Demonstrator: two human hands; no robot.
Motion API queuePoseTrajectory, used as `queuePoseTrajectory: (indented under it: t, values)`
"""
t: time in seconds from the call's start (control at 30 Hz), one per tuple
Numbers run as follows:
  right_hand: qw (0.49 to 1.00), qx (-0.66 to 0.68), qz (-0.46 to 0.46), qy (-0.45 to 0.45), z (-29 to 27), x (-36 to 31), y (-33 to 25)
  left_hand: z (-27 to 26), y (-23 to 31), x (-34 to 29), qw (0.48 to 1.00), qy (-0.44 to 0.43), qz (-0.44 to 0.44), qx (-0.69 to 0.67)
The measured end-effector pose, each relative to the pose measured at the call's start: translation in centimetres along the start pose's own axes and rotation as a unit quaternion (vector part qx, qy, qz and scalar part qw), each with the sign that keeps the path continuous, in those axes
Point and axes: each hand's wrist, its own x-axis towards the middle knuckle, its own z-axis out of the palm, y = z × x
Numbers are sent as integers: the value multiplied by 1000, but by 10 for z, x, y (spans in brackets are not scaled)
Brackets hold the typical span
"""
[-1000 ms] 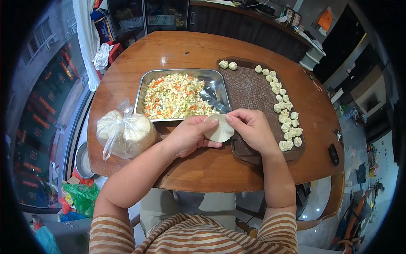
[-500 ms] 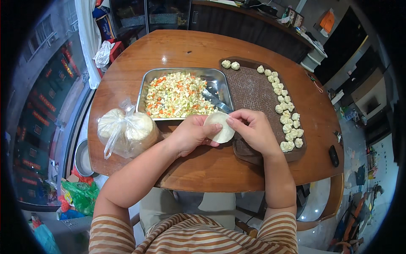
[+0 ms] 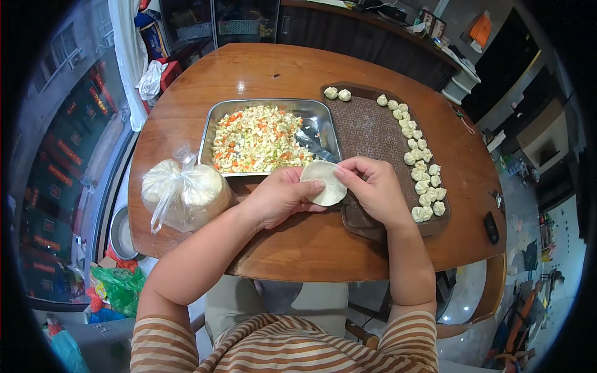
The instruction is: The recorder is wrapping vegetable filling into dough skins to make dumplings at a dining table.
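A round, pale dumpling wrapper is held flat between my two hands, over the near edge of a metal tray. My left hand grips its left side, thumb on top and fingers beneath. The right edge is pinched by my right hand between thumb and fingers. Just beyond lies the rectangular metal tray with chopped filling in white, green and orange. A flat metal spatula rests at the tray's right side, its near end close to my hands.
To the right, a brown patterned tray carries several pleated dumplings along its right side and two at its far left corner. A tied clear plastic bag of pale rounds sits left of my forearm. A black oblong object lies near the table's right edge.
My left thumb has shifted slightly on the wrapper, which has turned or tilted a little between the fingers. Both hands stay in nearly the same place.
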Motion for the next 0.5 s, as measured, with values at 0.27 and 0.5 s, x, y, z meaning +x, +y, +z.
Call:
queuePoseTrajectory:
  t: [0.27, 0.5]
  values:
    - [1000, -15, 0, -20, 1, 1, 0, -5, -3, 2, 1000, -14, 11, 9]
    - [1000, -10, 1, -7, 2, 1, -1, 0, 1, 1, 1000, 19, 3, -13]
